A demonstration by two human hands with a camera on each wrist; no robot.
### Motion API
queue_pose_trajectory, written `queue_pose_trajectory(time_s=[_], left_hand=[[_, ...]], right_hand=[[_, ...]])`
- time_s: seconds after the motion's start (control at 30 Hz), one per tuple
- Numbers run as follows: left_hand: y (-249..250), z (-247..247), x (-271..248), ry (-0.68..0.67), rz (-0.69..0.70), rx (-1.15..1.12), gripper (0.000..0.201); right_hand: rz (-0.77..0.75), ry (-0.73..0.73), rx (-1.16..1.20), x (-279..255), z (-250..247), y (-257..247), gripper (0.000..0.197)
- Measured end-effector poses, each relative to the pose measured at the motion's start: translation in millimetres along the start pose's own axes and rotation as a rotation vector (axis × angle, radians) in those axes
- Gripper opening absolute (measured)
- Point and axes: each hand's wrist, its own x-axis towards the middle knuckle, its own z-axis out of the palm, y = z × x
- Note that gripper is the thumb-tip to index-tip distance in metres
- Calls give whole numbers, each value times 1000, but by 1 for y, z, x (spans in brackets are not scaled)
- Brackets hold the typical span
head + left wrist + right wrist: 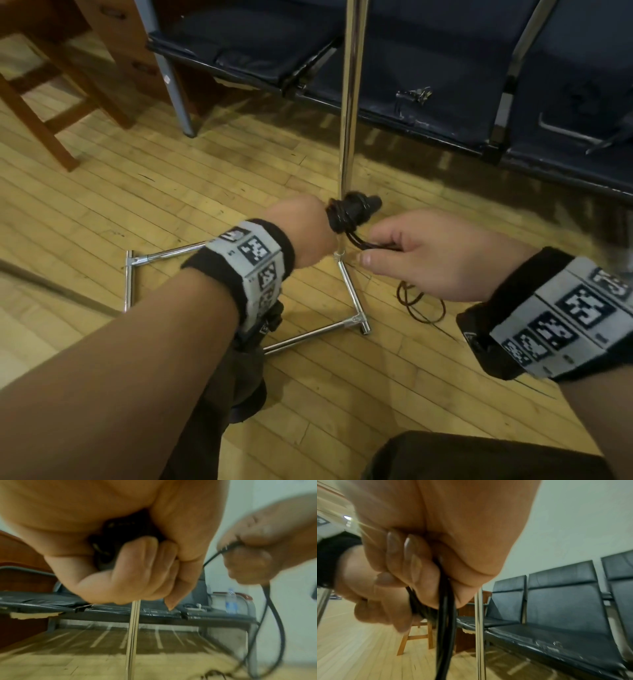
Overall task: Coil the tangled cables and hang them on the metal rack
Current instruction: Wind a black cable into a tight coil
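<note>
A tight bundle of black cable sits in front of the chrome upright of the metal rack. My left hand grips the bundle, fingers curled round the dark coil. My right hand pinches the loose black cable end that leads out of the bundle. In the right wrist view the black cable runs down out of the closed fingers. The rest of the cable lies in loops on the floor below my right hand. The left palm is hidden from the head view.
The rack's chrome base bars lie on the wooden floor. A row of dark padded seats stands behind the rack. A wooden stool is at the back left. My knees show at the bottom edge.
</note>
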Motion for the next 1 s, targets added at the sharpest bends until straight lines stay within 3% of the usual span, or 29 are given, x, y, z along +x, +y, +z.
queue_pose_trajectory(time_s=[0.13, 0.23, 0.3, 0.4, 0.5, 0.53, 0.63, 0.77, 0.83, 0.9, 1.0], left_hand=[[17, 23, -16, -201, 279, 276, 6], [26, 28, -25, -213, 421, 332, 23], [28, 24, -27, -177, 489, 270, 34], [26, 15, -28, -169, 554, 56, 28], [23, 6, -30, -128, 539, -287, 16], [22, 3, -28, -89, 507, -369, 15], [14, -5, -16, 47, 308, -504, 14], [6, -8, -1, 78, 41, -404, 16], [9, -3, 0, 65, 51, -223, 18], [15, 5, -2, 32, 168, -42, 20], [25, 17, -13, -98, 355, 131, 19]], right_hand=[[-6, 57, 45, -4, -4, -1, 30], [59, 83, 204, -5, -10, 20, 34], [60, 124, 392, -5, -10, 33, 46], [124, 155, 676, 0, -5, 47, 59], [179, 139, 892, 2, 1, 51, 30], [180, 146, 874, 3, 2, 51, 25], [210, 102, 623, 6, 6, 49, 35], [157, -5, 222, 5, 8, 30, 28], [53, 91, 80, 3, 2, 18, 32], [-56, 206, 4, -1, -7, 7, 35], [-68, 288, 111, -6, -17, 11, 29]])
